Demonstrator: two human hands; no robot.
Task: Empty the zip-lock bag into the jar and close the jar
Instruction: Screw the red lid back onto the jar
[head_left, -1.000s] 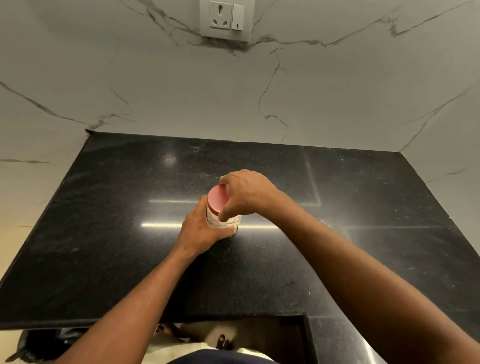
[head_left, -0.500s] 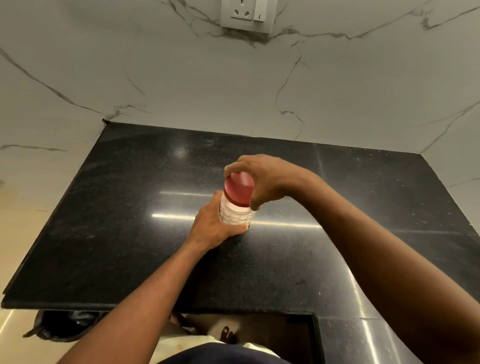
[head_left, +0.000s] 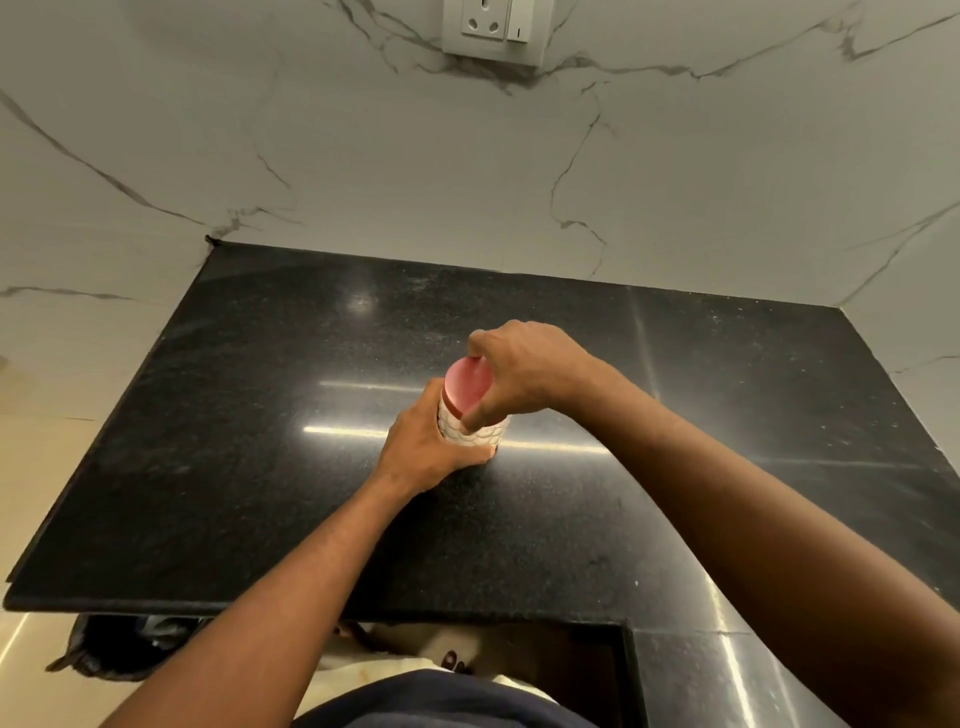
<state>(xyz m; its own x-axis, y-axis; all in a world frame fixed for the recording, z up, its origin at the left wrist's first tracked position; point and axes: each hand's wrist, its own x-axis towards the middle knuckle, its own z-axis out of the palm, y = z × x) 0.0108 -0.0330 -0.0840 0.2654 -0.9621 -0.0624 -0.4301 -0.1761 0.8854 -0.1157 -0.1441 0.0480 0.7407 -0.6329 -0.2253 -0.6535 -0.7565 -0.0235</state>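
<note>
A person stood at a black granite counter (head_left: 260, 467) with both forearms reaching forward; the left hand (head_left: 426, 452) wrapped around the lower body of a small textured jar (head_left: 475, 428), thumb along its base, bracing it upright near the middle of the counter; the right hand (head_left: 524, 371) arched over from the right, fingers and thumb curled on the rim of the red lid (head_left: 466, 387) seated atop the jar; whether the lid was fully tightened could not be told; a wall socket (head_left: 493, 23) sat on the marble backsplash (head_left: 363, 156) behind
</note>
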